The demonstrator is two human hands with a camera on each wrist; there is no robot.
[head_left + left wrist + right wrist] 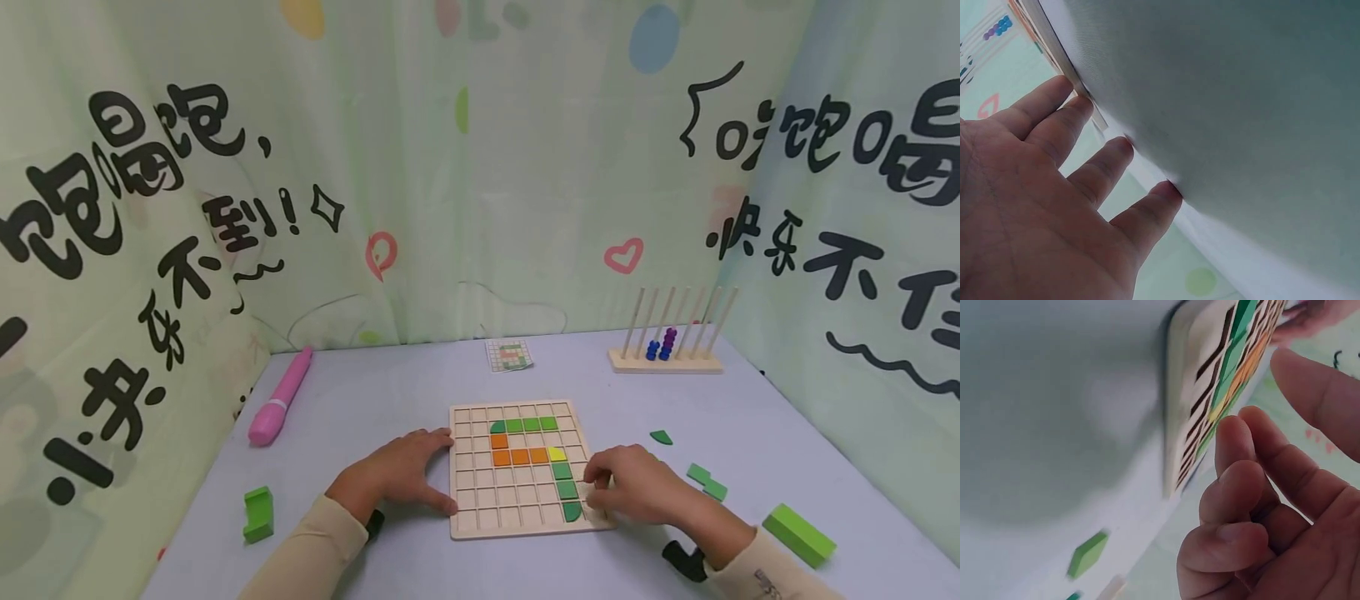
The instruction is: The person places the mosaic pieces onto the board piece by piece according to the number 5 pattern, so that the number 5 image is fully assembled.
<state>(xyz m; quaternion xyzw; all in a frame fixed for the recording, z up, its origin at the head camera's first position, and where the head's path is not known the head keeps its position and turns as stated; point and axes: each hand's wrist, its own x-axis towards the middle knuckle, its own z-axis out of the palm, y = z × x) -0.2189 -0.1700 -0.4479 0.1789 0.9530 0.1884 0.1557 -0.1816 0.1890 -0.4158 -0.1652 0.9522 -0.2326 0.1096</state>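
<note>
A light wooden grid board (487,487) lies flat on the table. Green, orange and yellow tiles form a bent line on it, with a rounded dark green tile (572,511) at the lower end. My left hand (401,471) has its fingers spread, thumb and fingertips at the board's left edge; the left wrist view shows fingertips against that edge. Over the board's right side hovers my right hand (637,483), close to the dark green tiles. In the right wrist view its thumb (1319,394) stands apart from the bent fingers, and nothing shows between them.
Loose green tiles (707,482) and a green block (799,534) lie to the right. A green notched block (258,514) and a pink stick-shaped object (280,400) lie left. At the back are a pattern card (509,355) and a pegged bead rack (666,362). Printed curtains surround the table.
</note>
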